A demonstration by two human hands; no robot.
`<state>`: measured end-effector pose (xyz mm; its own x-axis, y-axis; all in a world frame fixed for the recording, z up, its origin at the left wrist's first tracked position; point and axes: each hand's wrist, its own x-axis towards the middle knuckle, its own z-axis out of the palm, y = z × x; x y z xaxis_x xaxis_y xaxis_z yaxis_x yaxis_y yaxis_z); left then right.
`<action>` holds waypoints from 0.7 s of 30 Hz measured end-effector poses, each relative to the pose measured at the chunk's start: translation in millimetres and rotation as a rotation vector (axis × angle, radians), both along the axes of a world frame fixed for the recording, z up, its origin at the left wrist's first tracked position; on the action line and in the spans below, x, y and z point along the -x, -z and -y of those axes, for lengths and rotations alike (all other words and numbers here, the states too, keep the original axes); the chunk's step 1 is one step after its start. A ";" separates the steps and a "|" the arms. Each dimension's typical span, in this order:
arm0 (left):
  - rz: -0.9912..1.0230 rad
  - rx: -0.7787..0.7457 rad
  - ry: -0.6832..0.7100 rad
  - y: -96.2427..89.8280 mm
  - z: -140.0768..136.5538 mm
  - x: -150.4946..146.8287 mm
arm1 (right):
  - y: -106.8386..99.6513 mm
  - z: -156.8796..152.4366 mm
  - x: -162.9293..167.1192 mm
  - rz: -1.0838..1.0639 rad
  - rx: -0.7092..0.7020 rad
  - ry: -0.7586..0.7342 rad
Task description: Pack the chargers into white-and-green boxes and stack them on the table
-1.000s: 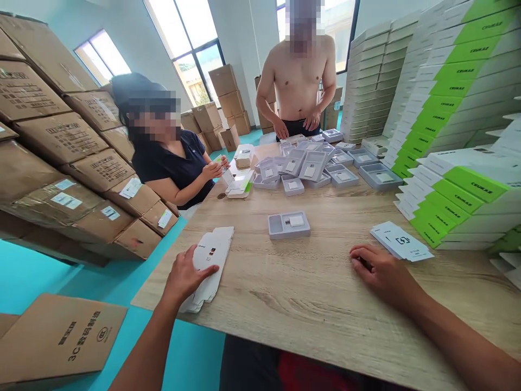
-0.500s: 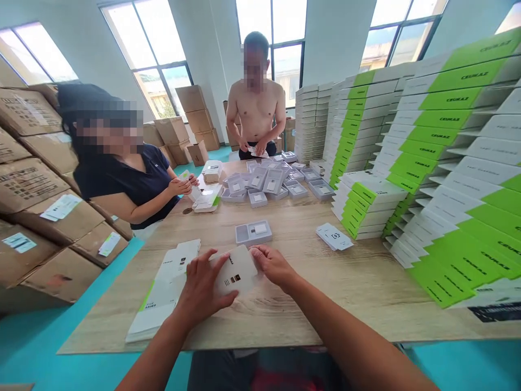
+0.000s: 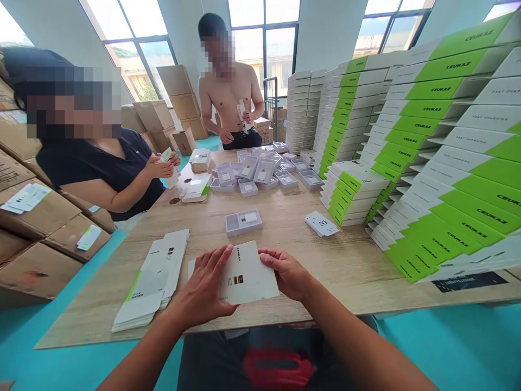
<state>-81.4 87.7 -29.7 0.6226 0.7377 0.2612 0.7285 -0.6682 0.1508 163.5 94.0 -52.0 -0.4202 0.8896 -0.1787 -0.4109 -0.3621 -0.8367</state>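
A white printed carton blank (image 3: 252,277), marked CEUKAZ, is held between my two hands just above the table's near edge. My left hand (image 3: 205,285) grips its left side, fingers over the top and thumb low on the front. At the right edge, my right hand (image 3: 287,274) pinches the card between thumb and fingers. Left of them lies a stack of flat carton blanks (image 3: 152,277), white with a green strip. Just beyond the carton sits a pale plastic tray (image 3: 244,222) holding a small white charger (image 3: 249,218).
White cards (image 3: 321,224) lie on the wooden table (image 3: 280,222). Tall stacks of green and white boxes (image 3: 443,179) line the right side. Many trays (image 3: 260,171) are heaped at the back. Two co-workers (image 3: 232,92) handle cartons across the table and at left.
My view has shifted, and the carton blank now shows more of its face, turned towards me. The far co-worker has straightened and raised a white carton in one hand.
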 end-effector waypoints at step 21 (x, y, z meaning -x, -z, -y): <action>1.243 0.771 -0.373 -5.2 8.9 -96.8 | -10.5 41.6 5.2 0.664 -0.374 0.780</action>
<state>15.3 78.8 -24.4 0.0542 0.9974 -0.0483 -0.0177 0.0493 0.9986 158.3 52.4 -41.5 0.3633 0.9149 0.1758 0.1575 0.1256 -0.9795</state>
